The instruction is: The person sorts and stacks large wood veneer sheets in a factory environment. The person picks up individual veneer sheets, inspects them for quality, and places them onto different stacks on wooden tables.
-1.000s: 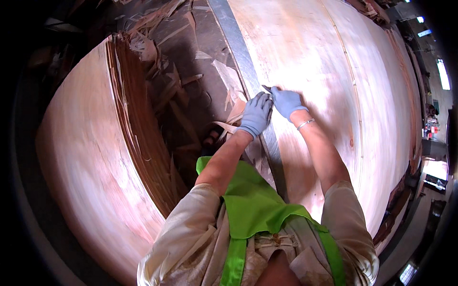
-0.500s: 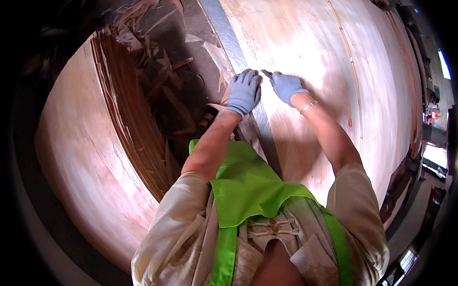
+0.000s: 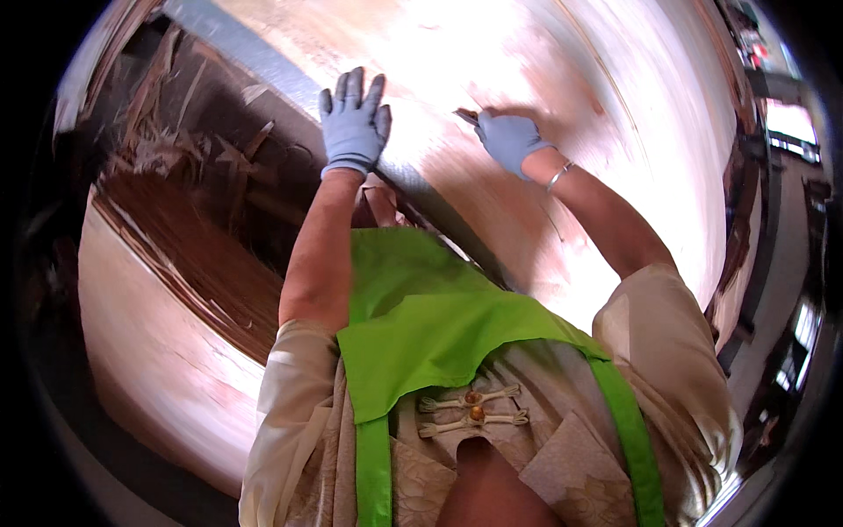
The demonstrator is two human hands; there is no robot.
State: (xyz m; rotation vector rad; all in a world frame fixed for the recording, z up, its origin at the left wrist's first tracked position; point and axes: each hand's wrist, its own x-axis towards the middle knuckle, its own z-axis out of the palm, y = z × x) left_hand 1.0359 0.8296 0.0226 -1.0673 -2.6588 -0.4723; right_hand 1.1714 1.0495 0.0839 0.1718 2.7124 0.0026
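My left hand, in a grey-blue glove, lies with its fingers spread over a metal strip along the edge of a pale wood veneer sheet. To its right, above the sheet, my right hand, gloved alike, is closed around a small dark knife. The knife's tip points left, toward my left hand. My fingers hide most of its handle. The sheet has reddish patches and a long thin crack-like line toward its right side.
A stack of veneer sheets with ragged brown edges stands at the left. Torn veneer scraps lie in the dark gap between it and the metal strip. My green apron hangs close to the strip's near end.
The view has turned, and the strip now slants more to the left. My left hand has moved away from my right, and its fingers have spread. The knife stays in my right hand.
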